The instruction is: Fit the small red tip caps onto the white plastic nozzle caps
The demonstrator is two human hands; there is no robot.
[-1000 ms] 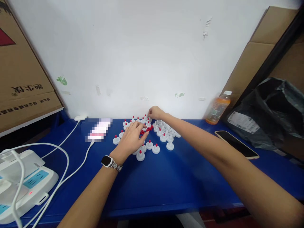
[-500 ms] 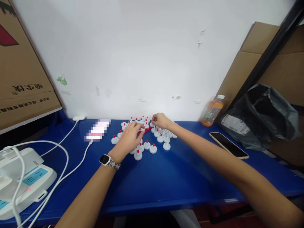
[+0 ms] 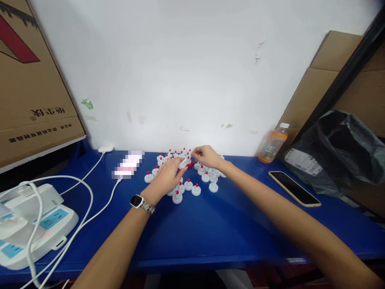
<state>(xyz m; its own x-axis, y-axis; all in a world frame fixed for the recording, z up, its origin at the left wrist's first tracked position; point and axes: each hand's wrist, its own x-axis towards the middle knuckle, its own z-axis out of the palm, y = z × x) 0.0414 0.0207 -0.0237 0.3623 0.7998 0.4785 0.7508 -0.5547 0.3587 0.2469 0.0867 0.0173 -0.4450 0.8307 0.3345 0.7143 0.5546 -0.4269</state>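
Several small white round caps with red tips [image 3: 196, 190] stand in a cluster at the back middle of the blue table [image 3: 210, 228]. A little heap of loose red pieces [image 3: 189, 165] lies among them. My left hand [image 3: 166, 178], with a watch on its wrist, rests over the cluster; its fingers pinch a white cap [image 3: 182, 164]. My right hand [image 3: 207, 156] reaches in from the right, its fingertips pinched together just beside that cap. What they hold is too small to make out.
A phone on a white cable [image 3: 128, 165] lies left of the caps. A white power strip [image 3: 33, 224] sits at the near left, another phone [image 3: 294, 188] at the right. An orange drink bottle [image 3: 273, 143], a black bag [image 3: 337, 152] and cardboard boxes [image 3: 33, 88] line the wall.
My right hand has drawn back from the far caps toward my left hand. My left hand has lifted a white cap between its fingers. The view has shifted slightly.
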